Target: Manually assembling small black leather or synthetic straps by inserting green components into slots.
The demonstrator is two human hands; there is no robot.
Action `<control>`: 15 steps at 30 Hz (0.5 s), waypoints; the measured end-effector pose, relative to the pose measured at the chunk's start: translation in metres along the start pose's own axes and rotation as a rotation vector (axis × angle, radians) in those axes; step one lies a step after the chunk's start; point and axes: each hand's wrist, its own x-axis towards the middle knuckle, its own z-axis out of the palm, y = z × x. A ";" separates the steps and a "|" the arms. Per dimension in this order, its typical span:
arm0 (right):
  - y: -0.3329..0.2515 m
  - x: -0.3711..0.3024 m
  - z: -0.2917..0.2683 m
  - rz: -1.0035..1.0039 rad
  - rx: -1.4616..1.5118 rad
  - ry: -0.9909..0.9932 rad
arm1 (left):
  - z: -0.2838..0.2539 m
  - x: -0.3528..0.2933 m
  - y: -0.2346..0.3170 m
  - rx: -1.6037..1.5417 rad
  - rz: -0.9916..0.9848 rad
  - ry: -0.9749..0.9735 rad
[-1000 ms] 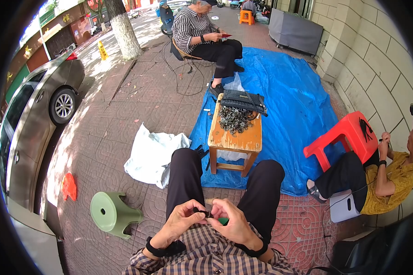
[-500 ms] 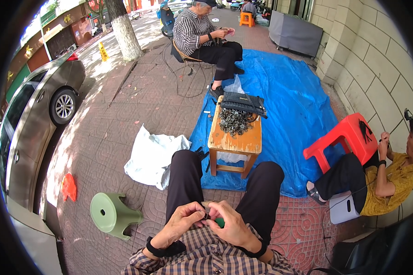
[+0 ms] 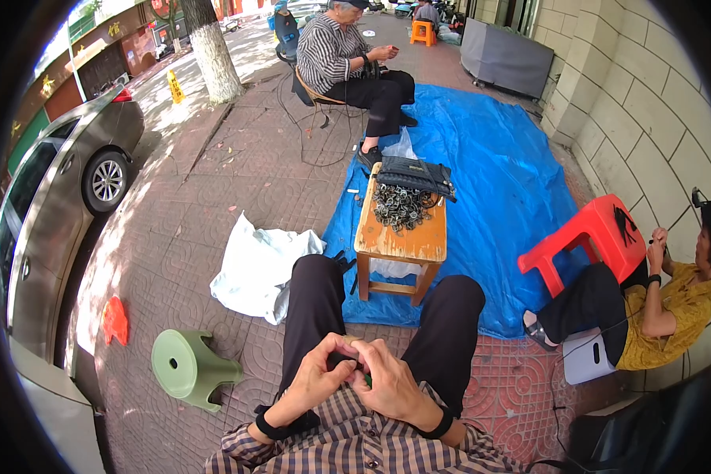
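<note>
1. Left hand [image 3: 317, 381]. I see the thumb pressed toward the curled fingers, pinching a small dark piece [image 3: 342, 361] with almost no gap.
2. Right hand [image 3: 393, 387]. Fingers bent and drawn in against the left fingertips; a green piece [image 3: 367, 380] shows just under them. Whether this hand pinches the dark piece, the green piece or both, I cannot tell, as its own fingers cover the contact.
3. The small dark piece. Location: between the two hands, above the lap and in front of the checked shirt [image 3: 347, 423]. It is largely covered, so its full shape escapes me.
4. Handling, in my judgement. Light enough for fingertips alone; probably firm rather than floppy, and not readily broken. Being small, it could slip or twist away. I would favour a thumb-and-forefinger hold at one end, leaving the other end free for the second hand.
5. Beyond the knees. A low wooden desk [image 3: 400, 242] bears a heap of small dark rings [image 3: 403, 207], with a black bag [image 3: 413, 175] touching its far side.
6. Surroundings. Blue sheet [image 3: 498, 189] around the desk; white sack [image 3: 261, 268] to the left; green stool [image 3: 183, 365] nearer; red stool [image 3: 608, 237] on the right, beside a seated co-worker [image 3: 660, 316].
</note>
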 end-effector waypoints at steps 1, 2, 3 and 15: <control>0.000 0.000 0.000 0.000 0.000 0.000 | -0.001 0.000 -0.003 0.051 0.058 -0.043; 0.001 -0.001 0.000 0.013 0.035 0.010 | -0.002 0.000 -0.005 0.103 0.116 -0.085; 0.002 -0.002 0.000 0.027 0.070 0.021 | -0.004 0.000 -0.005 0.103 0.116 -0.084; 0.007 0.001 -0.020 0.182 0.528 -0.173 | -0.010 0.001 0.017 0.176 0.027 -0.397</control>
